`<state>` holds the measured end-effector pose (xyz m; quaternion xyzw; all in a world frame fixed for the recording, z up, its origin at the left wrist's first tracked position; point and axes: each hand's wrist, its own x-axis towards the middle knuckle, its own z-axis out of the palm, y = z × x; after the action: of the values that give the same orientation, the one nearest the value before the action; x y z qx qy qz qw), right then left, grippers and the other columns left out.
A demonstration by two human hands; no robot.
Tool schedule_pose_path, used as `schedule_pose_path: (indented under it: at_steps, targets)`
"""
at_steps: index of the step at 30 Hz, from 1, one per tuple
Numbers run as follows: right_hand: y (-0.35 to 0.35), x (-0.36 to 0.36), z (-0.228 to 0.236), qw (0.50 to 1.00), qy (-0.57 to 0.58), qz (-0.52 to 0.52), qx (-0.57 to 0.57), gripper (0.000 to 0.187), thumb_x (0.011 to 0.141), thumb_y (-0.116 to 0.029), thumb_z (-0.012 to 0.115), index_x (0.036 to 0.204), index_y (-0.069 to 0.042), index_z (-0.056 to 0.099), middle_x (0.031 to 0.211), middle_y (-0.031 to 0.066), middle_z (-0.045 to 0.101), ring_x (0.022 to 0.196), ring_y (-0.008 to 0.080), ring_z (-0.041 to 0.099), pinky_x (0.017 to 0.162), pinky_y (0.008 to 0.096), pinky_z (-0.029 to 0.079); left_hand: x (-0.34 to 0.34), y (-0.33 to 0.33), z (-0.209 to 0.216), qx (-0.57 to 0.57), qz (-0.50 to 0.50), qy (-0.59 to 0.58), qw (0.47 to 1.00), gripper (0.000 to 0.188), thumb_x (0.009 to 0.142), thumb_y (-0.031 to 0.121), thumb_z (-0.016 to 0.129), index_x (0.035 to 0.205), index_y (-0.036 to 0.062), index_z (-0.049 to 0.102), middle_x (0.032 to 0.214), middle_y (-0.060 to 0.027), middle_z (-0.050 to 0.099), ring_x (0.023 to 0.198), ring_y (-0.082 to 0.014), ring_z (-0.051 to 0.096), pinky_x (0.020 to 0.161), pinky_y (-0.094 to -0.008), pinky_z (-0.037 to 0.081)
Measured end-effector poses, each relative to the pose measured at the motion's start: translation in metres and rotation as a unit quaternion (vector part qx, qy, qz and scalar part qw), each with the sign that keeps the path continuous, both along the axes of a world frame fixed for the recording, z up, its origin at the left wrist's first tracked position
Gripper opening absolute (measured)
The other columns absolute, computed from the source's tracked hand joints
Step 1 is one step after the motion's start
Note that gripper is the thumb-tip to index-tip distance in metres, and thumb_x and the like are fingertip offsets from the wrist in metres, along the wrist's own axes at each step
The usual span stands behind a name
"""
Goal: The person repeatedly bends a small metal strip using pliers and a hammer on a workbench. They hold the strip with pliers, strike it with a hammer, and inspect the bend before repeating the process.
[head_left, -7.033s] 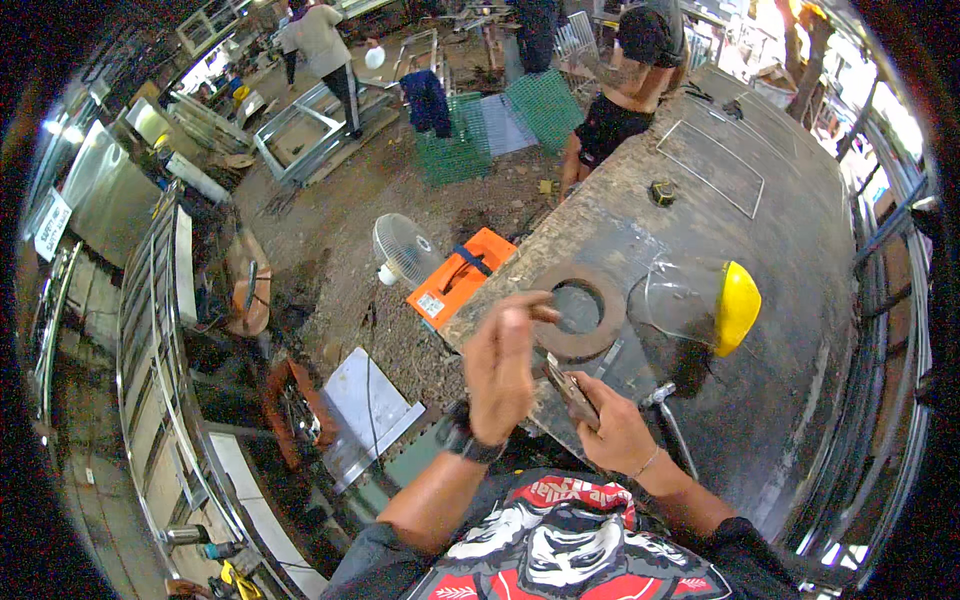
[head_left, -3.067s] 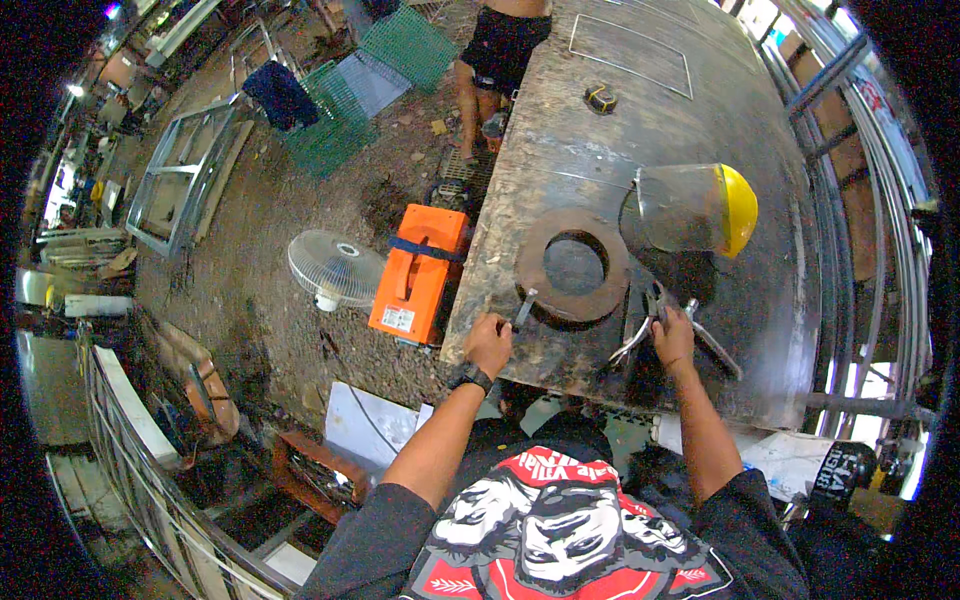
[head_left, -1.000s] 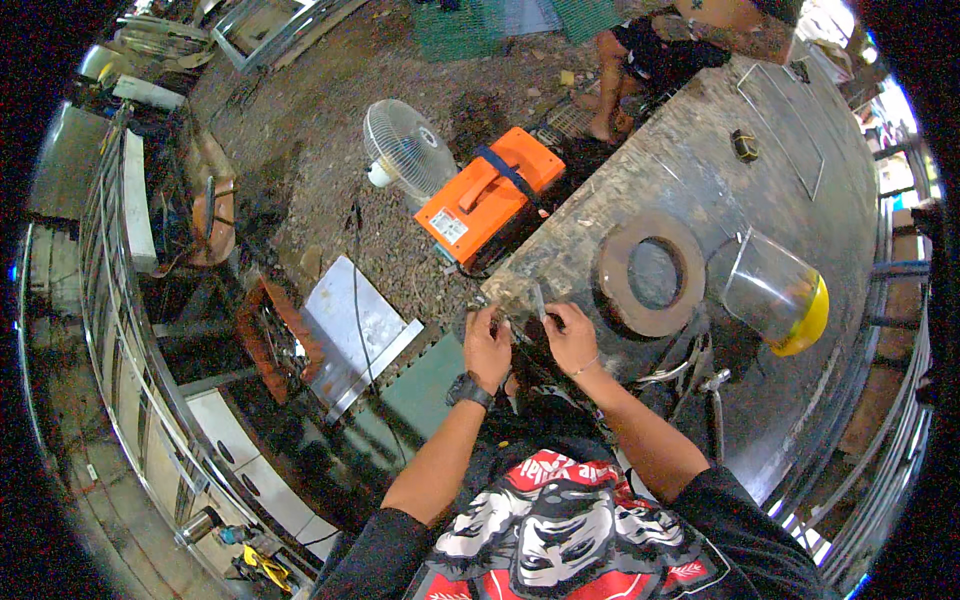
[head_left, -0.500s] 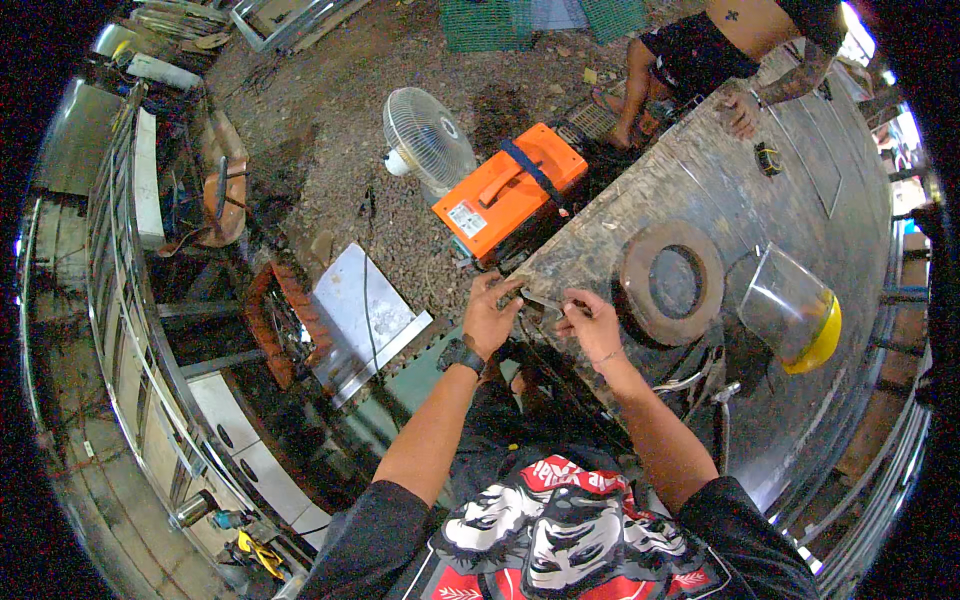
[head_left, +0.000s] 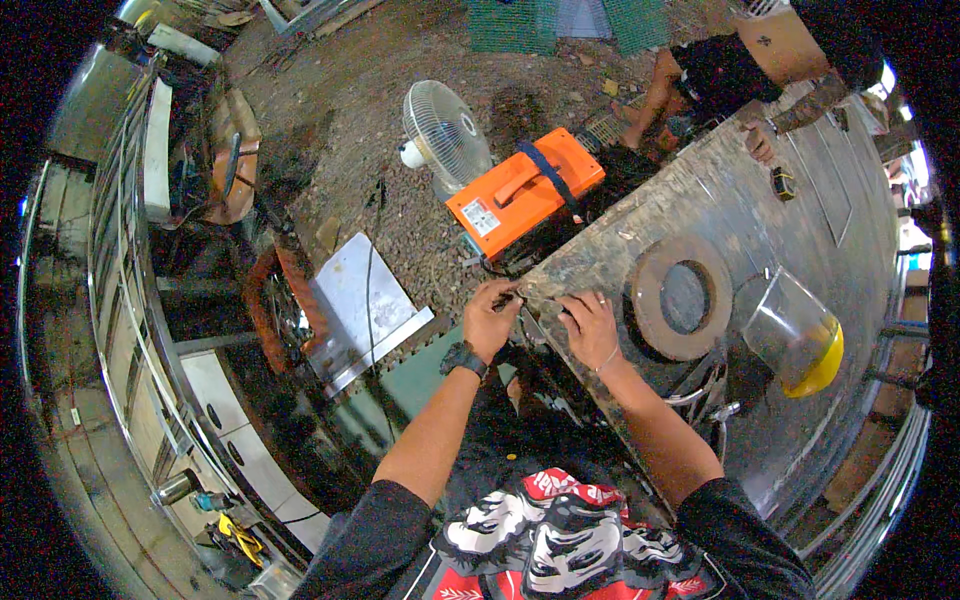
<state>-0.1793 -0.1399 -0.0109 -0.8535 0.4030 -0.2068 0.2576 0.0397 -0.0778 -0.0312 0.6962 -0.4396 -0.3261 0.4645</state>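
My left hand (head_left: 490, 320), with a dark watch (head_left: 464, 358) on the wrist, is at the near corner of the worktable (head_left: 590, 245). Its thumb and fingers are closed together around something small and dark that I cannot make out. Just to the right, my right hand (head_left: 590, 328) rests over the table's near edge, fingers bent loosely and apart, with nothing visible in them. A narrow gap separates the two hands. Right of my right hand, a thick brown ring (head_left: 648, 310) lies flat on the tabletop.
A face shield (head_left: 815, 355) with a yellow top lies farther right, and a tape measure (head_left: 782, 183) behind it. Beyond the corner stand an orange machine (head_left: 545, 190) and a fan (head_left: 445, 135). Another person's hand (head_left: 760, 140) touches the table's far side. A white sheet (head_left: 365, 295) lies left.
My right hand has come out of its pinch near the left hand, and its fingers have loosened over the table edge. The view has shifted slightly; my left hand stays at the corner.
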Motion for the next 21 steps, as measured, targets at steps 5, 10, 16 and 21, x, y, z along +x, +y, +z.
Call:
schedule_pose_path:
  at_steps: [5,10,16,21]
  targets:
    - [-0.0119,0.0044,0.0038,0.998,-0.013,0.012,-0.054,0.031,0.089,-0.019,0.073,0.119,-0.011,0.069,0.116,0.0112,0.063,0.105,0.0351,0.056,0.092,0.0475,0.042,-0.0040,0.0004,-0.0003,0.041,0.041,-0.030,0.998,0.038,0.084,0.017,0.082,0.120,0.0084,0.074,0.112,-0.0139,0.075,0.098,-0.0281,0.071,0.089,-0.0383,0.056]
    - [-0.0107,0.0011,0.0051,0.998,-0.008,0.006,-0.069,0.041,0.086,-0.026,0.077,0.124,-0.012,0.069,0.125,0.0108,0.062,0.108,0.0343,0.056,0.095,0.0475,0.040,-0.0043,0.0005,0.0015,0.017,0.034,-0.004,0.999,0.035,0.085,0.012,0.082,0.118,0.0055,0.074,0.121,-0.0161,0.072,0.110,-0.0294,0.070,0.096,-0.0391,0.054]
    - [-0.0097,-0.0013,-0.0003,0.998,-0.006,0.002,-0.065,0.039,0.085,-0.029,0.078,0.121,-0.015,0.071,0.131,0.0093,0.060,0.115,0.0339,0.055,0.099,0.0484,0.040,-0.0017,-0.0001,0.0000,-0.019,0.020,0.012,1.000,0.032,0.085,0.009,0.082,0.116,0.0022,0.074,0.118,-0.0169,0.073,0.109,-0.0295,0.070,0.097,-0.0368,0.053]
    - [-0.0086,-0.0009,-0.0015,0.996,0.028,0.004,-0.086,0.036,0.086,-0.031,0.078,0.119,-0.017,0.073,0.131,0.0080,0.060,0.116,0.0326,0.055,0.099,0.0483,0.040,-0.0016,-0.0006,0.0007,-0.022,0.023,-0.046,0.998,0.030,0.085,0.010,0.083,0.114,0.0029,0.075,0.115,-0.0166,0.074,0.107,-0.0306,0.071,0.095,-0.0384,0.055]
